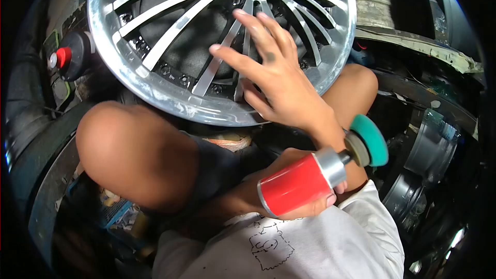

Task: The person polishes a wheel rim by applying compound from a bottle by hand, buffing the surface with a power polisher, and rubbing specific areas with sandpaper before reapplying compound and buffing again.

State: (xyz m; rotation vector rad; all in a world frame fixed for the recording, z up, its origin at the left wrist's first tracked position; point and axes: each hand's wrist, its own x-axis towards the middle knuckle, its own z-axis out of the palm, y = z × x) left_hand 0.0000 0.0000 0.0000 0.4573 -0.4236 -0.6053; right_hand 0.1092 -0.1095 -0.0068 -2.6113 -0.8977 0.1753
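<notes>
A silver alloy wheel point(186, 108) with many spokes fills the top of the head view, its lower lip just beyond my bent knees. Whitish smears mark the bright lip, and dark bolts line the inner ring. Over the lower spokes is my right hand point(281, 75), palm down with fingers spread, fingertips close to the spokes below the center hole. My left hand point(315, 206) grips a handheld polisher with a red and silver body point(297, 183), held in front of my chest. Its green foam pad point(373, 139) points right, beside my right forearm. The polisher's body hides part of the left hand.
A black bottle with a red cap point(77, 57) stands left of the wheel. More metal rims point(434, 144) lie at the right, below a worn, pale-edged beam point(429, 49). A blue crate point(118, 217) holding small items sits at lower left.
</notes>
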